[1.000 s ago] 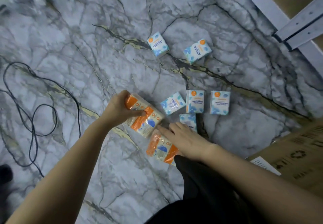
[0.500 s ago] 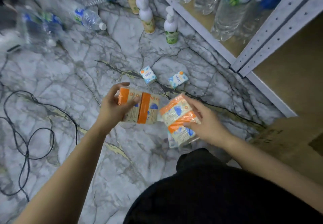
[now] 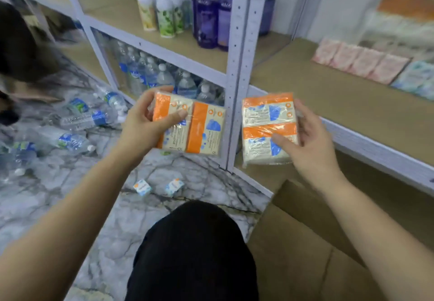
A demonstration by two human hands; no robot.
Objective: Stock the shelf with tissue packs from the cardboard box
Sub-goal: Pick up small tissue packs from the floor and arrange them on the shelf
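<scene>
My left hand point(image 3: 143, 124) grips an orange-and-cream tissue pack point(image 3: 202, 129) in the air, in front of the shelf's white upright post. My right hand point(image 3: 312, 141) holds a second orange-and-cream tissue pack point(image 3: 265, 115) by its right side, just before the brown shelf board point(image 3: 328, 99). Pink tissue packs point(image 3: 361, 61) lie in a row at the back of that shelf, with pale blue ones beside them. The cardboard box point(image 3: 305, 249) stands on the floor at the lower right, under my right forearm.
Two small blue tissue packs point(image 3: 157, 187) lie on the marble floor below my hands. Water bottles point(image 3: 77, 117) are scattered on the floor at left and stand on the bottom shelf. Lotion and purple bottles point(image 3: 206, 19) fill the left shelf. Another person's head point(image 3: 16, 49) is at far left.
Both hands have lifted their packs from the floor up to shelf height. My view has swung up from the floor to the shelves.
</scene>
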